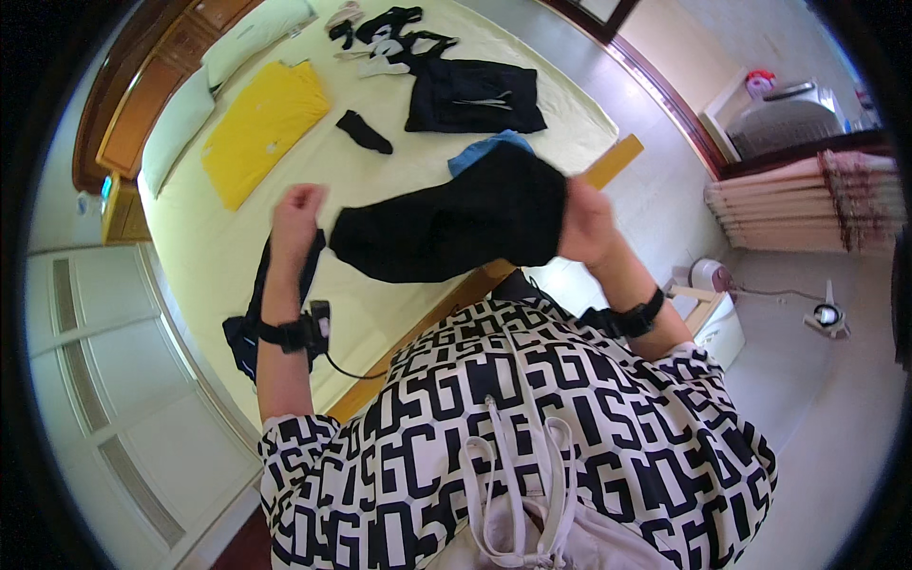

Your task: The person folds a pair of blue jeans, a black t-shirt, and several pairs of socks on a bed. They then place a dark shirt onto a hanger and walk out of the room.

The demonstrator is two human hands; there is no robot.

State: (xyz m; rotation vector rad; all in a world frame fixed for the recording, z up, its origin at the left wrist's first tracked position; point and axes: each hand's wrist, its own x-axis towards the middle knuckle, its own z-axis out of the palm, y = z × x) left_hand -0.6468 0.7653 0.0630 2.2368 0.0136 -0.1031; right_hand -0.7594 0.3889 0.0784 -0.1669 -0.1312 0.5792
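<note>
My right hand [588, 221] grips one end of a black sock [449, 221], which stretches leftward above the bed; its fingers are partly hidden by the fabric. My left hand [296, 210], curled and blurred, is near the sock's other end with a gap between them; whether it holds anything is unclear. A dark garment [246, 335] lies beneath my left forearm. Beyond the raised sock are a blue cloth [491, 149], partly covered by it, and a folded black garment [474, 96]. Another black sock [365, 132] lies flat on the bed beside a folded yellow garment [263, 132].
The bed [385, 328] has a pale yellow sheet and a wooden edge. Small black and light clothes [392, 43] are heaped at its far side. Pillows [178, 128] line the wooden headboard. White cabinet doors [121, 385] stand left; a small white cabinet [719, 328] stands right.
</note>
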